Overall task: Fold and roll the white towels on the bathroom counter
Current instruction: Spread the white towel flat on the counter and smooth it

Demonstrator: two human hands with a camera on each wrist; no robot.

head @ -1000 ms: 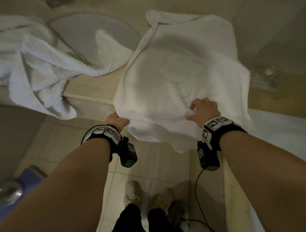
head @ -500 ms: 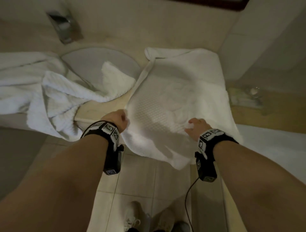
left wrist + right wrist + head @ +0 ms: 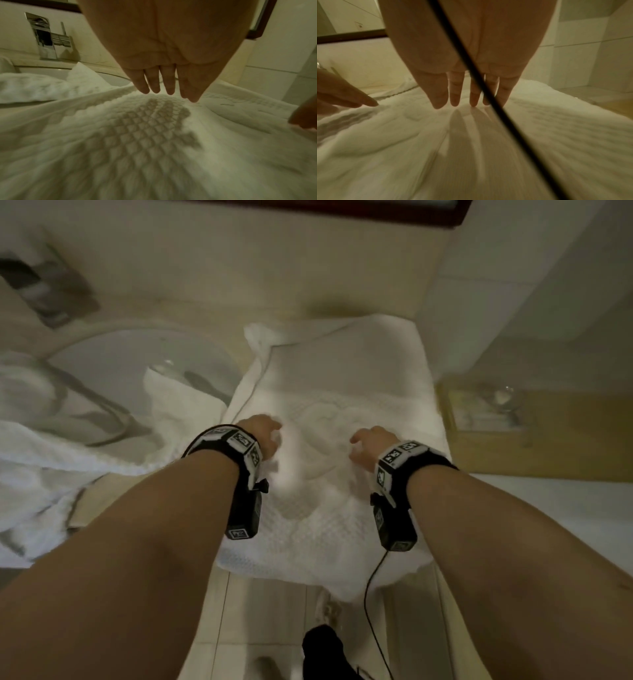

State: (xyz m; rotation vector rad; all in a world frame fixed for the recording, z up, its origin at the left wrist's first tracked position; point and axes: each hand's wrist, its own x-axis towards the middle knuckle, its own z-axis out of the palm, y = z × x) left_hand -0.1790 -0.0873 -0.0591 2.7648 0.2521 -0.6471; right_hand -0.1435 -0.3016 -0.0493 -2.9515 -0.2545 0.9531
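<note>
A white waffle-weave towel [image 3: 342,364] lies spread on the counter to the right of the sink, its near edge hanging over the counter front. Both hands are on its middle. My left hand [image 3: 263,433] has straight fingers [image 3: 161,86] with the tips touching the cloth [image 3: 137,135]. My right hand [image 3: 370,445] does the same a little to the right, its straight fingertips [image 3: 453,100] down on the towel [image 3: 402,135]. Neither hand grips a fold. A second white towel [image 3: 51,467] lies crumpled over the sink's left side and front edge.
The round sink [image 3: 137,361] is at the left, with a chrome wall tap [image 3: 46,37] behind it. A glass [image 3: 503,398] stands on a tray on the counter at the right. A tiled wall bounds the towel's far and right sides. A black cable [image 3: 488,94] crosses the right wrist view.
Both hands have let go of the towel's near edge and moved forward onto its middle, closer together, with fingers now straight.
</note>
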